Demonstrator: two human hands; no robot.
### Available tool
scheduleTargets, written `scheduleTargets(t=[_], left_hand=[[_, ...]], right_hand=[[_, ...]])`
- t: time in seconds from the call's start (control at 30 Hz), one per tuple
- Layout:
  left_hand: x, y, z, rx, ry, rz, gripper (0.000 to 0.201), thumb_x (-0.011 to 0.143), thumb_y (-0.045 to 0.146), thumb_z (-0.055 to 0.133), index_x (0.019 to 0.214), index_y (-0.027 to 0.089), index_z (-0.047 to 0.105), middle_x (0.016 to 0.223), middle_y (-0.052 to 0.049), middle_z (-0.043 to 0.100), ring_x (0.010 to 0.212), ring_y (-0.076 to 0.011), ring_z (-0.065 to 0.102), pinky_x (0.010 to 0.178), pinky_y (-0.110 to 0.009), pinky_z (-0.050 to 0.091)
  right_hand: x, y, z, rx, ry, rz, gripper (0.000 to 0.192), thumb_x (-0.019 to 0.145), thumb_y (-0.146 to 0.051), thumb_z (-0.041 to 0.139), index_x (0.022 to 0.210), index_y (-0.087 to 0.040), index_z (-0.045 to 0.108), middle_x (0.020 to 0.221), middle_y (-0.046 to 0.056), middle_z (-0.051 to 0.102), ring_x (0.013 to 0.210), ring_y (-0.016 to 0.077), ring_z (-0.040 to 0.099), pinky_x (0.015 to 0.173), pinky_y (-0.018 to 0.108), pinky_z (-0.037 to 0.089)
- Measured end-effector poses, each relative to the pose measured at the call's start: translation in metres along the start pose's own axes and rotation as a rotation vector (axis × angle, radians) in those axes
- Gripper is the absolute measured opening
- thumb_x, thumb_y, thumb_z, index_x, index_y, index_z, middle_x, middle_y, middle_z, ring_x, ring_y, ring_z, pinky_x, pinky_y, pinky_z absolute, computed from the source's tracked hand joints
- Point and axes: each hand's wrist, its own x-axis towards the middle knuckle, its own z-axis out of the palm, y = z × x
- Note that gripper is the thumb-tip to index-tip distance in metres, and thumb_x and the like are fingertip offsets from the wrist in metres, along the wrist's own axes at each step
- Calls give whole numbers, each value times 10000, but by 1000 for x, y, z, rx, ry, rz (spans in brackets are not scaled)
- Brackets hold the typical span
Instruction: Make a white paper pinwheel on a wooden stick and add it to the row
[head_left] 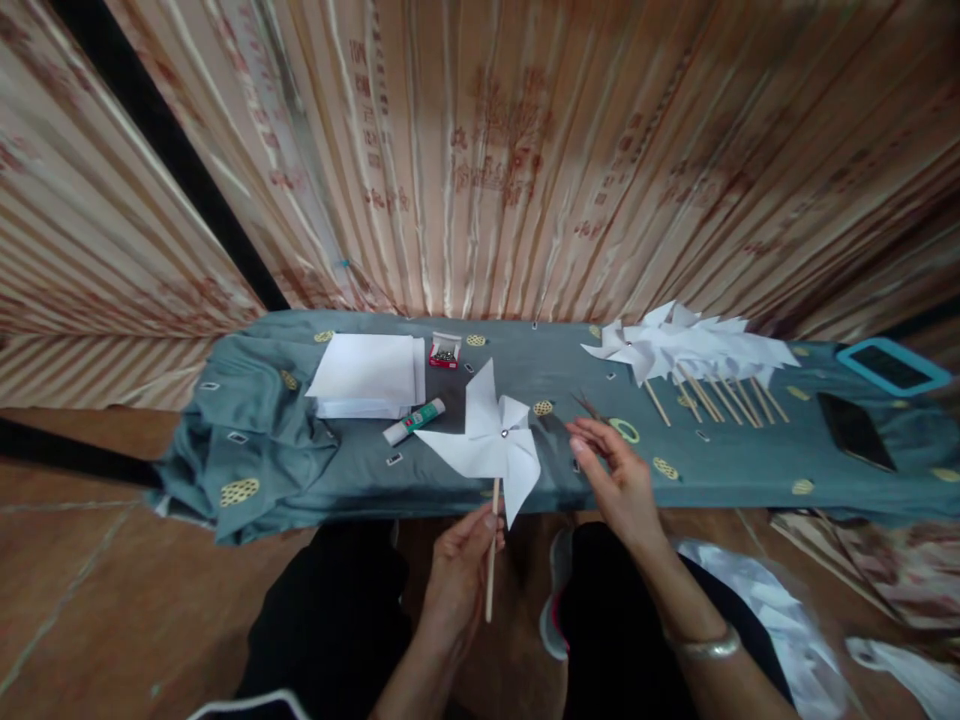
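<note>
Pinwheel (491, 440): white paper, likely light and easily creased, standing above left hand (461, 560), whose fingers (484, 522) are pinching its stick (492, 550), the safest hold. Right hand (619, 475): hovering beside the vanes, fingers spread, holding nothing. Glue stick (414, 421): lying beyond.

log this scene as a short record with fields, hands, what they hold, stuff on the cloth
left hand: grip shut on the stick of a white paper pinwheel
right hand: open, fingers spread beside the pinwheel, holding nothing
surface: grey-green cloth
left of pinwheel: paper stack, glue stick, pin box
right: finished pinwheels, two phones
</note>
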Motion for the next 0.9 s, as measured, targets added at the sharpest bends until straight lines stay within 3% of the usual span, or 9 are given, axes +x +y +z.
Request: scheduleTargets(t=[0.27,0.47,0.63,0.73,0.9], left_hand=[[5,28,27,169,-106,221,351,554,343,828,875,215,771,808,-40,752,762,-115,606,780,-213,446],[26,48,55,260,-191,334,346,583,347,804,901,216,767,866,-60,758,871,-171,631,895,-288,420],[46,53,73,335,-228,381,325,603,302,785,910,199,763,937,-76,756,884,-183,643,884,-294,437],[57,49,75,358,-250,386,316,610,283,777,911,185,760,911,-80,760,883,-188,658,858,-287,462],[69,45,69,407,-202,351,336,557,288,797,869,170,762,833,-85,768,775,-206,683,691,-281,518]], right_hand=[[-17,0,7,77,-10,47,322,828,-435,574,1050,-206,617,1040,105,696,959,236,647,898,426,480],[-21,-8,17,236,-237,100,316,838,-452,562,999,-199,660,989,75,701,931,217,635,863,350,475],[-21,-8,31,271,-384,61,273,832,-434,579,849,-179,673,798,18,654,769,155,578,737,263,441],[-17,-5,38,265,-365,80,328,844,-443,551,714,-157,648,663,-4,582,669,126,518,653,240,399],[-9,3,46,293,-361,119,355,844,-460,541,698,-153,644,636,-7,569,633,119,496,621,235,381]])
